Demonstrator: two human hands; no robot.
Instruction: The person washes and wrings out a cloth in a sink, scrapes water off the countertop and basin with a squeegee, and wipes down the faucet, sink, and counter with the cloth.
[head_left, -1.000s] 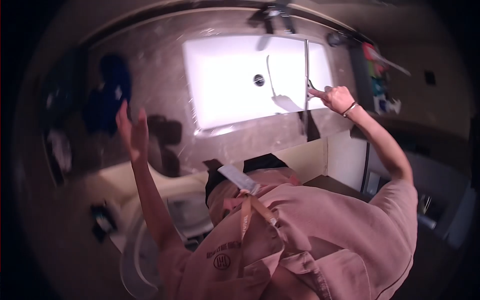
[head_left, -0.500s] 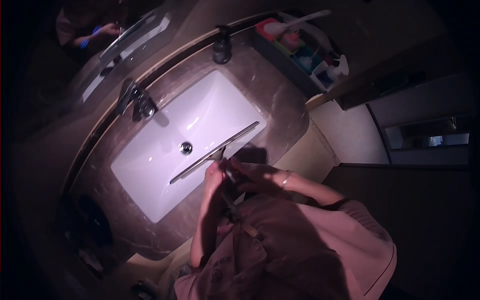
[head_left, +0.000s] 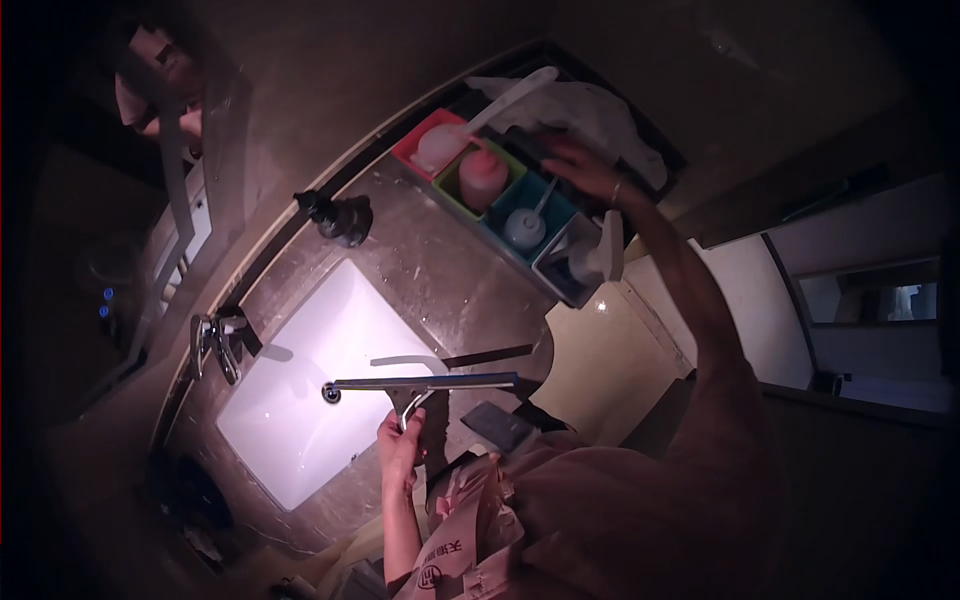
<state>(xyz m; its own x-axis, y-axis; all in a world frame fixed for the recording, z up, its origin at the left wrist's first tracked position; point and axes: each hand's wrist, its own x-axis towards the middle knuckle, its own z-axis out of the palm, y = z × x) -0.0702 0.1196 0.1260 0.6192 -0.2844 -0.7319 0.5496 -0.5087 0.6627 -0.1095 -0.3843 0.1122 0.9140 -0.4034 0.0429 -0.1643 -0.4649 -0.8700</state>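
My left hand (head_left: 400, 450) is closed around the handle of a squeegee (head_left: 450, 382), whose long blade lies level above the front part of the white sink (head_left: 300, 440). Up at the caddy, my right hand (head_left: 585, 168) reaches behind the coloured bins, its fingers apart over a dark item that is hard to make out. Beside it are a green bin with a pink-topped bottle (head_left: 483, 176) and a teal bin with a white bottle (head_left: 525, 228). A crumpled pale cloth or bag (head_left: 590, 110) lies just behind this hand.
A dark soap dispenser (head_left: 342, 218) and a metal faucet (head_left: 222, 345) stand along the back of the counter (head_left: 410, 260). A white brush (head_left: 510, 102) leans from the red bin. A white spray bottle (head_left: 608, 248) sits at the caddy's near end. Dark blue fabric lies at lower left.
The squeegee has passed from my right hand to my left. My right hand has moved up and right to the caddy. The view has shifted toward the caddy.
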